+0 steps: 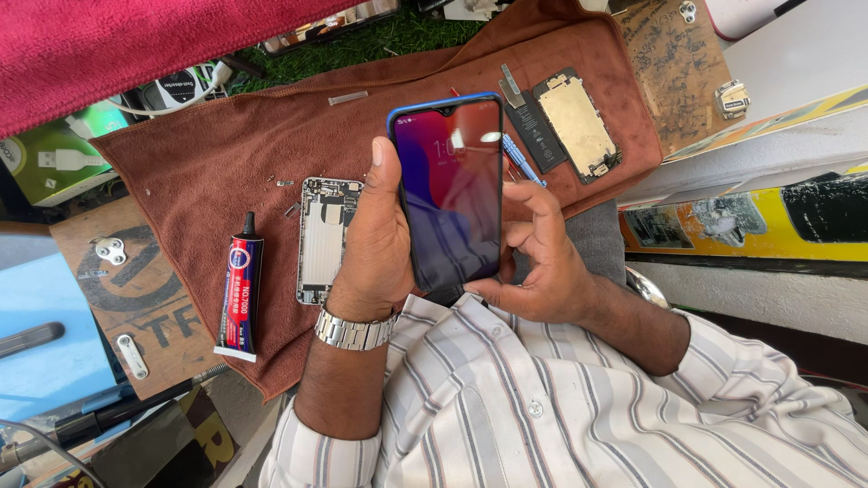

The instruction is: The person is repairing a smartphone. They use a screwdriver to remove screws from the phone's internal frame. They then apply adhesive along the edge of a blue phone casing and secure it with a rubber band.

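Observation:
My left hand (375, 239) grips a blue-edged smartphone (449, 190) by its left side, thumb up along the edge. The phone's screen is lit in red and purple and faces me. My right hand (541, 262) supports the phone at its lower right corner, fingers curled beside the right edge. A metal watch (354, 331) sits on my left wrist. Both hands hover above a brown cloth (226, 163).
On the brown cloth lie an opened phone housing (321, 237), a glue tube (241, 291), a gold-backed phone part (576, 124), a black battery (533, 131) and small screws. A wooden board (136, 298) lies left, a red towel (108, 41) top left, boxes at right.

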